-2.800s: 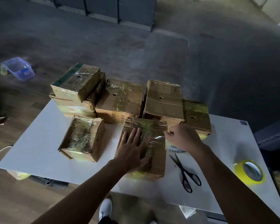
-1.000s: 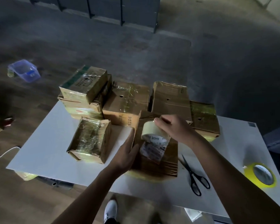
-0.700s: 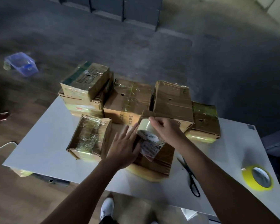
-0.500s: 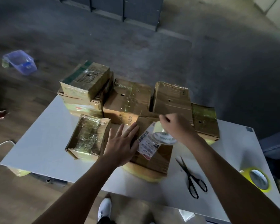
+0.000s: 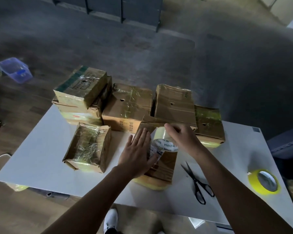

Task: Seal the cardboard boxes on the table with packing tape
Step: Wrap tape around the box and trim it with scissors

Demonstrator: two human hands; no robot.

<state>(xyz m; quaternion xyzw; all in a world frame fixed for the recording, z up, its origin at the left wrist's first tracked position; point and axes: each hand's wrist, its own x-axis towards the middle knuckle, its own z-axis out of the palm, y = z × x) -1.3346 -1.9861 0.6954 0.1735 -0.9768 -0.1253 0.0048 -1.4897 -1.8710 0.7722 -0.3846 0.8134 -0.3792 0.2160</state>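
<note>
A cardboard box (image 5: 166,164) with a white label lies on the white table (image 5: 41,149) near its front edge. My left hand (image 5: 137,152) presses flat on the box's left side, fingers straight. My right hand (image 5: 183,139) grips a roll of clear packing tape (image 5: 164,141) just above the box's top. Several other boxes wrapped in tape stand behind and to the left: one low box (image 5: 90,146), a stack (image 5: 81,97), a middle box (image 5: 127,107), a taller box (image 5: 174,105) and a right one (image 5: 210,125).
Black scissors (image 5: 196,183) lie on the table right of the box. A yellow tape roll (image 5: 264,181) sits near the table's right edge. A blue plastic container (image 5: 13,70) is on the floor at far left. My shoe (image 5: 111,220) shows below the table's front edge.
The box was turned over, label side up. My left hand went from its side to flat on it. My right hand lifted the tape roll onto the box's top.
</note>
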